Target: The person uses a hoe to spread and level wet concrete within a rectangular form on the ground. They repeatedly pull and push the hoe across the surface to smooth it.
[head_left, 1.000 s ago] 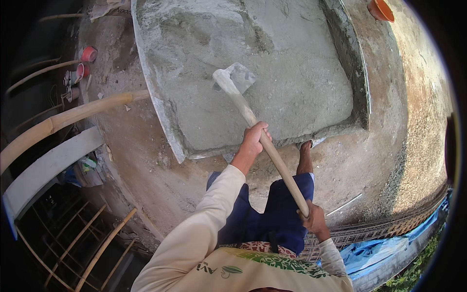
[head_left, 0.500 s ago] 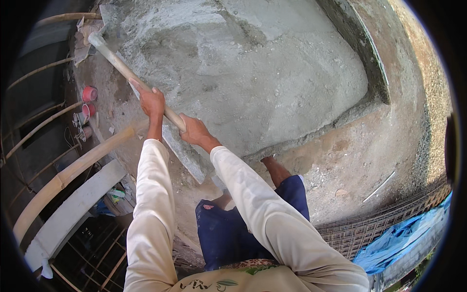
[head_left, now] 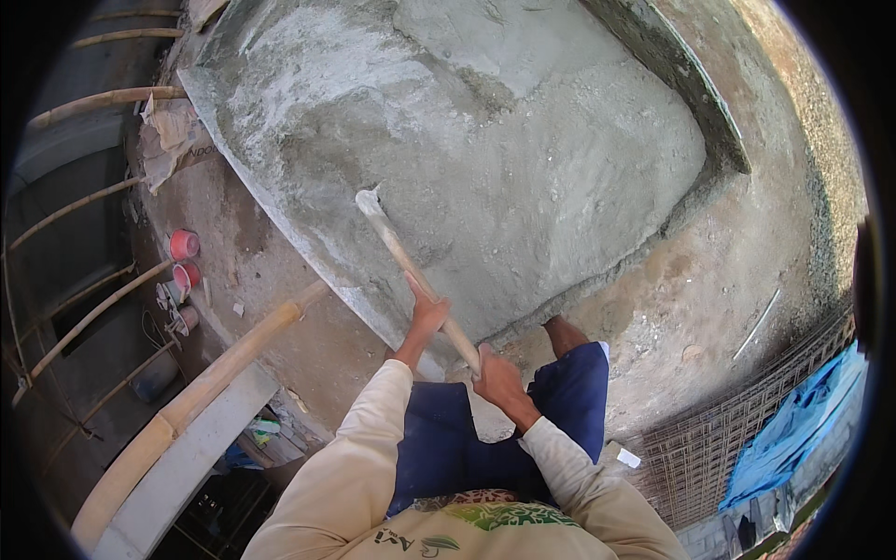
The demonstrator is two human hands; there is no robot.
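a: item one?
b: hoe point(head_left: 403, 257), long pale wooden handle, blade end caked grey. it slants from the lower middle up and left; the blade sits on the near left part of the wet mortar heap point(head_left: 523, 159), close to the heap's left edge.

a: who holds it?
b: both of the person's hands. left hand point(head_left: 427, 317) wrapped shut round the handle, higher up the shaft. right hand point(head_left: 493, 375) clenched round the handle's near end, just below and to the right of the left. both arms in cream long sleeves point(head_left: 345, 467).

a: the heap?
b: grey, wet, broad, piled on a mixing sheet point(head_left: 280, 224) whose straight edge runs down the left side from upper left to the middle. a raised grey rim point(head_left: 681, 84) borders the heap at upper right.

a: near the body?
b: dark blue shorts point(head_left: 448, 439); one bare foot point(head_left: 563, 333) at the heap's lower edge, to the right of the hands.

a: surroundings?
b: dusty concrete slab point(head_left: 747, 252) under and around the heap. two red round caps point(head_left: 184, 245) on the slab at left. crumpled paper sack point(head_left: 168, 131) by the sheet's upper left corner. bamboo poles point(head_left: 205, 373) along the left edge, with a drop beyond them. steel mesh point(head_left: 728, 448) and a blue tarpaulin point(head_left: 793, 429) at lower right.
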